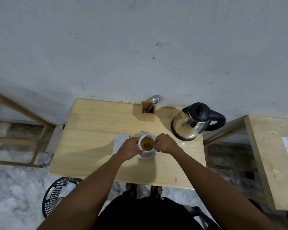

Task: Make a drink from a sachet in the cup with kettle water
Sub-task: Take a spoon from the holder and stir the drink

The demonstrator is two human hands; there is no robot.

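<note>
A white cup (142,148) of yellow-brown liquid stands on a white saucer (148,156) near the middle of the wooden table (93,123). My left hand (129,149) is wrapped around the cup's left side. My right hand (165,143) is at the cup's right rim with fingers pinched together on something thin that reaches into the liquid; I cannot make out what it is. A steel kettle (188,125) with a black lid and handle stands at the back right, lid closed. No sachet shows clearly.
A grey napkin-like sheet (120,141) lies just left of the saucer. A wooden holder (147,114) with a spoon and a fork stands at the back by the wall. A black mesh bin (56,195) sits on the floor at left. Another table (273,155) is on the right.
</note>
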